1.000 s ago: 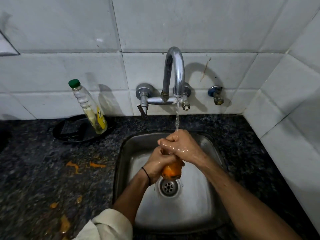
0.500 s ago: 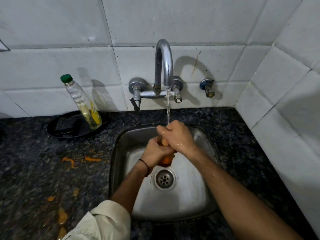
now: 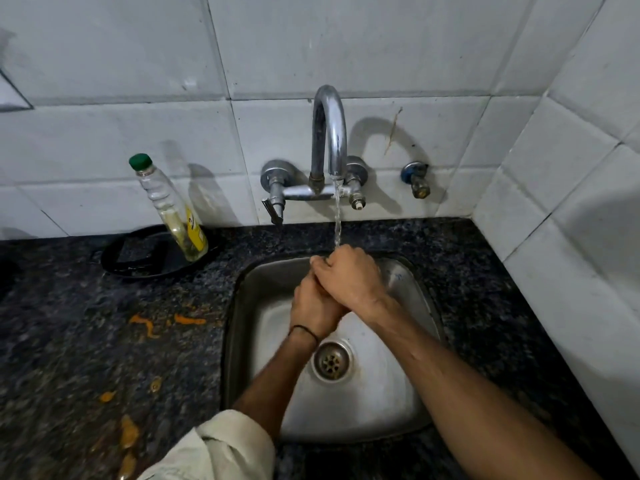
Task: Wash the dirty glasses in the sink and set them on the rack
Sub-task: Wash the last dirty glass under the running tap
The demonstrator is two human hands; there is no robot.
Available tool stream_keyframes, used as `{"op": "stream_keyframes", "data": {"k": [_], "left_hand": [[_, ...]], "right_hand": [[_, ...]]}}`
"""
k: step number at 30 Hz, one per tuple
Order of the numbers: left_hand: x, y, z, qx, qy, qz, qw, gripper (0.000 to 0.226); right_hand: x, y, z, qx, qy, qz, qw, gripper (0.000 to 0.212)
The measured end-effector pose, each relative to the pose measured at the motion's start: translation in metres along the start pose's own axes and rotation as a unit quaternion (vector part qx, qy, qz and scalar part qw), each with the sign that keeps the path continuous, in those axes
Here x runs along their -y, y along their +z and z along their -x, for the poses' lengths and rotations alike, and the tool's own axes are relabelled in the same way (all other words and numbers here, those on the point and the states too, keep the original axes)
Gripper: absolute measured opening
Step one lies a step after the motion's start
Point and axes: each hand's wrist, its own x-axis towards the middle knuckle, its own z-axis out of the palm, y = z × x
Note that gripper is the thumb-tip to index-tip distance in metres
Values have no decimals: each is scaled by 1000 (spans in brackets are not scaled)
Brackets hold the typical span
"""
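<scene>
I look down on a sink (image 3: 408, 393) set into the counter (image 3: 86, 341), its drain (image 3: 330, 362) nearer me than the hands. The left hand (image 3: 313, 306) and right hand (image 3: 349, 278) meet over the basin, right atop left, under the stream (image 3: 336, 220) from the wall faucet (image 3: 329, 133). A valve (image 3: 417, 180) sits right of the faucet. At left, a bottle (image 3: 169, 209) leans in a dish (image 3: 138, 261) by the wall.

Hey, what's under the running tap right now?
Water falls on the right hand, clasped over the left hand, above the sink. Whatever they grip is covered by fingers.
</scene>
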Motion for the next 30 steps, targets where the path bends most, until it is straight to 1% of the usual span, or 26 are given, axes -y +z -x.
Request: {"op": "stream_keyframes", "data": {"k": [1, 2, 3, 4, 5, 7, 8, 9, 10, 12, 13, 14, 15, 16, 17, 19, 20, 21, 22, 23, 25, 26, 27, 28, 29, 30], "left_hand": [[-3, 5, 1, -54, 9, -56, 997, 41], [-3, 8, 2, -66, 17, -65, 996, 38], [0, 8, 1, -34, 19, -31, 999, 34], [2, 5, 1, 27, 8, 29, 999, 33], [2, -2, 1, 98, -5, 94, 991, 39], [11, -19, -1, 222, -24, 203, 953, 52], [14, -25, -2, 258, -29, 224, 940, 53], [16, -26, -2, 259, -31, 223, 939, 51], [14, -22, -1, 220, -27, 187, 957, 46], [9, -7, -1, 65, 5, 31, 997, 34], [9, 0, 0, -12, 25, -47, 999, 30], [7, 5, 3, -62, 41, -82, 994, 27], [8, 7, 5, -67, 49, -78, 993, 26], [12, 6, 4, -29, 44, -36, 998, 28], [15, 0, 2, 35, 20, 36, 999, 33], [18, -17, 3, 193, -42, 192, 961, 49], [19, -25, 3, 251, -53, 232, 938, 51], [19, -29, 4, 282, -56, 247, 925, 46], [18, -29, 3, 275, -57, 239, 930, 39], [16, -25, 2, 231, -51, 207, 950, 34], [11, -11, 1, 80, -22, 66, 994, 33], [9, -3, 2, 5, -9, -23, 1000, 34], [7, 3, 4, -42, 3, -69, 997, 34], [8, 6, 5, -41, 11, -57, 998, 32], [9, 5, 5, -6, 14, 6, 1000, 30], [10, 0, 4, 53, 3, 79, 995, 31]], "right_hand": [[2, 4, 1, -17, 20, 30, 999, 45], [3, 5, 1, -27, 25, 46, 998, 44], [2, 2, 1, -26, 12, 56, 998, 44], [-1, -3, 1, -11, -16, 59, 998, 42], [-5, -10, 1, 24, -50, 46, 997, 42], [-10, -21, 2, 126, -95, -25, 987, 44], [-10, -23, 3, 156, -98, -56, 981, 44], [-9, -21, 4, 155, -91, -72, 981, 43], [-8, -16, 5, 128, -73, -73, 986, 42], [-1, -4, 9, 38, -15, -32, 999, 40], [4, 2, 11, 0, 14, 11, 1000, 40], [7, 8, 12, -22, 26, 51, 998, 40], [7, 11, 12, -30, 17, 70, 997, 40], [4, 11, 11, -17, -1, 71, 997, 40], [0, 7, 10, 12, -25, 53, 998, 41], [-10, -6, 9, 105, -71, -27, 992, 45], [-13, -12, 9, 146, -84, -66, 984, 44], [-13, -15, 10, 167, -91, -87, 978, 43], [-13, -16, 10, 166, -88, -91, 978, 42], [-11, -14, 9, 154, -74, -81, 982, 42], [-6, -6, 5, 120, -21, -45, 991, 45], [-4, 0, 4, 98, 6, -32, 995, 47], [-1, 3, 4, 73, 26, -22, 997, 47], [0, 4, 5, 43, 30, 0, 999, 46], [0, 2, 6, 24, 12, 29, 999, 44], [-2, -2, 6, 31, -18, 46, 998, 44]]}}
